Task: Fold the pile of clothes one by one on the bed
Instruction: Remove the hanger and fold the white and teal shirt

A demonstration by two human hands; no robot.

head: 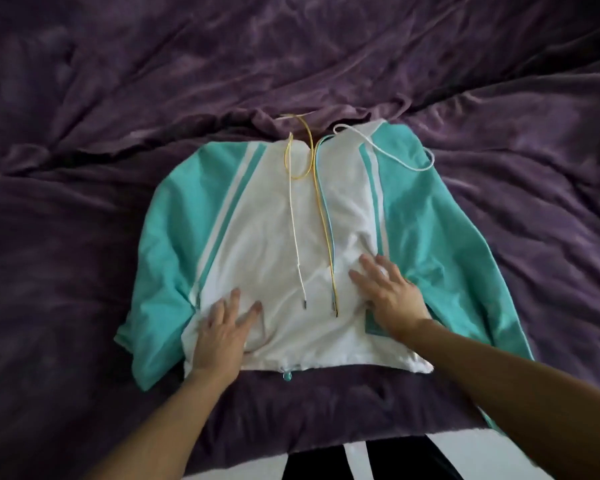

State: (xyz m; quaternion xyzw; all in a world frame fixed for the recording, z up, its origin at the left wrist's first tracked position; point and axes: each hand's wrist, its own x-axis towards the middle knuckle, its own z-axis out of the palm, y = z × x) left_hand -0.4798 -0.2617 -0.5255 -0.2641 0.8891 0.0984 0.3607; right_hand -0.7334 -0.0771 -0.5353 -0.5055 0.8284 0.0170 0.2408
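Head view showed a white and teal hoodie lying flat, front up, in the middle of the frame on the purple bed. The left hand rested palm down on its lower left part, fingers straight and spread. The right hand lay flat on the lower right, its fingers spread likewise. Between the hands a white cord and a yellow cord ran down the chest.

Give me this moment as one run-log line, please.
stage: laid out, unfolded; hoodie: flat, front up, on purple bedcover; left hand: flat on lower front; right hand: flat on lower front; drawcords: loose down chest
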